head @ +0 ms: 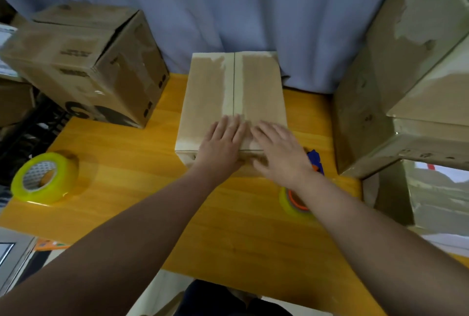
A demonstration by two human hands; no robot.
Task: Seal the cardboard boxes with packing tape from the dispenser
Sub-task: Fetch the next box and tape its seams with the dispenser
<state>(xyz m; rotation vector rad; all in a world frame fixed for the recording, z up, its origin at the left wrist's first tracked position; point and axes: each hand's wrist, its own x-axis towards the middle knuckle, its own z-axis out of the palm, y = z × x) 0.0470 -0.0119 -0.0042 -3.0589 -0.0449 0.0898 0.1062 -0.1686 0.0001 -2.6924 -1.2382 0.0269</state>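
A small cardboard box [208,92] stands in the middle of the yellow wooden table [127,201], its two top flaps meeting at a centre seam. My left hand [220,143] lies flat on the near edge of the left flap. Beside it, my right hand [279,148] presses flat on the right flap's near edge, fingers straight. The tape dispenser [294,200], blue and orange with a yellowish roll, lies on the table right of the box, partly hidden under my right forearm. A loose roll of yellowish tape [45,178] lies at the table's left edge.
A larger printed cardboard box [83,62] sits at the back left. Stacked taped boxes [406,87] crowd the right side. A blue curtain [253,6] hangs behind the table.
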